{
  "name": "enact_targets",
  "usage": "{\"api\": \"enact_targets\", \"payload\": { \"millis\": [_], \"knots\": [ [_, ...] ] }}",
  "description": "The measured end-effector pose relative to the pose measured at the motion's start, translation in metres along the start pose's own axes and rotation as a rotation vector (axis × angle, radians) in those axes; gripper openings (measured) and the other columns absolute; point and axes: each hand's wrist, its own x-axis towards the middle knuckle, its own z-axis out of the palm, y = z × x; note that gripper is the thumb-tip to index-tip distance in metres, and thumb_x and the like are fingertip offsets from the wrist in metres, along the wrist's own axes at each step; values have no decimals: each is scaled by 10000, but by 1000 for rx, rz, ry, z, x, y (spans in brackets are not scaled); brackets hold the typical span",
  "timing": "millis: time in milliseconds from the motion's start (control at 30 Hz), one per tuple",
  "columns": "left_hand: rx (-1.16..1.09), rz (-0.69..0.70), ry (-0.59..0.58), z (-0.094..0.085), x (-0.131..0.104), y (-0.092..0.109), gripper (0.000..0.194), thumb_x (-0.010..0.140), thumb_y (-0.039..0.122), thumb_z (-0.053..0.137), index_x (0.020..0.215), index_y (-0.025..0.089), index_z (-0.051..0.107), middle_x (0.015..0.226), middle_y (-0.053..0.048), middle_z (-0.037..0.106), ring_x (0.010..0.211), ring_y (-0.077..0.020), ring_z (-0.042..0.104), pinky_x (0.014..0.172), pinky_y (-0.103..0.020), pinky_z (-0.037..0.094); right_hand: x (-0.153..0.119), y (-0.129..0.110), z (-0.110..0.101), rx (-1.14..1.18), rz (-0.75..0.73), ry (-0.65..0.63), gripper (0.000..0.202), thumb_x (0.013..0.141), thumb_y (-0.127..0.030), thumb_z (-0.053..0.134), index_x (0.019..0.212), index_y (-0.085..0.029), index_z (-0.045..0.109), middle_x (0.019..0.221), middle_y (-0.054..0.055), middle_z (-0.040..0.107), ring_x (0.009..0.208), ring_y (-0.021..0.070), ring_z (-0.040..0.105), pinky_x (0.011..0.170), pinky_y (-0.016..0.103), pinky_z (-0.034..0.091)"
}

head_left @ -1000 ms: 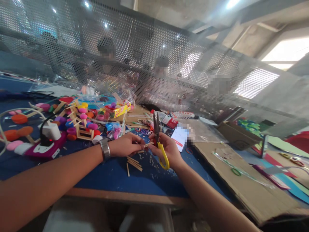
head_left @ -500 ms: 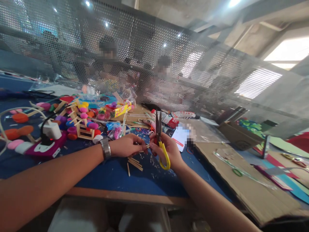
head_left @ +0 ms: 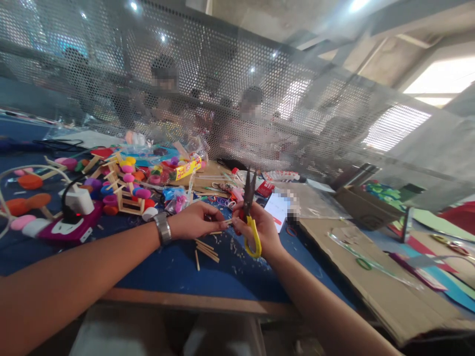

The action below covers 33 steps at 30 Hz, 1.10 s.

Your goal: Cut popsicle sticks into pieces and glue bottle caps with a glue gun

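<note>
My right hand (head_left: pixel 262 228) is closed on a pair of scissors (head_left: pixel 254 237) with yellow handles and dark blades. The blades point up and away from me, slightly apart. My left hand (head_left: pixel 196 220), with a metal watch (head_left: pixel 163 228) at its wrist, pinches a thin wooden stick (head_left: pixel 217 233). Its far end lies close to the fingertips of my right hand, and I cannot tell whether they touch it. Below the left hand, several loose wooden sticks (head_left: pixel 208 250) rest on the blue table top (head_left: pixel 166 274), with pale shavings scattered to their right.
At the left are a purple power strip (head_left: pixel 72 227) with a white charger, and small wooden-stick structures (head_left: pixel 129 200) among colourful lids. A lit phone (head_left: pixel 276 210) lies beyond my right hand. Cardboard (head_left: pixel 374 277) covers the right side; a perforated metal screen (head_left: pixel 208 94) stands behind, people beyond it.
The scissors have tilted a little to the right, their blades now slightly farther apart. My left hand keeps nearly the same place, fingers still pinching the stick.
</note>
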Motion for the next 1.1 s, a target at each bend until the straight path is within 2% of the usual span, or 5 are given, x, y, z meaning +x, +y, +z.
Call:
{"api": "enact_targets", "payload": {
  "millis": [167, 367, 600, 833, 1100],
  "knots": [
    [-3, 31, 84, 0, 2, -2, 215, 751, 351, 730, 718, 143, 686, 532, 57, 513, 481, -75, 435, 477, -208, 325, 0, 0, -1, 16, -46, 63, 266, 715, -266, 779, 925, -229, 620, 673, -50, 571, 518, 103, 490, 487, 242, 401],
    [-36, 63, 191, -2, 3, -5, 209, 796, 355, 702, 782, 150, 665, 611, 24, 613, 467, -74, 490, 461, -197, 380, 2, 5, -10, 10, -101, 174, 234, 745, -278, 751, 931, -236, 615, 662, -52, 565, 511, 110, 499, 491, 259, 421],
    [-34, 131, 233, -4, 3, -5, 217, 837, 364, 681, 793, 157, 632, 514, 45, 554, 445, -72, 475, 446, -181, 378, 3, 8, -15, 11, -165, 116, 198, 783, -258, 716, 957, -244, 622, 674, -51, 556, 535, 113, 490, 506, 264, 402],
    [52, 151, 201, 0, 1, -5, 225, 827, 382, 672, 772, 164, 660, 581, 22, 611, 498, -95, 535, 469, -193, 401, 1, -5, -7, 7, -73, 102, 266, 731, -311, 796, 912, -238, 615, 673, -46, 570, 547, 120, 517, 515, 265, 429],
    [190, 197, 196, 5, -3, 0, 220, 850, 347, 621, 737, 162, 657, 595, 19, 587, 552, -111, 534, 514, -212, 392, -2, -6, 4, 37, 62, 72, 353, 669, -367, 851, 876, -232, 598, 658, -48, 593, 514, 128, 544, 498, 273, 471]
  ]
}}
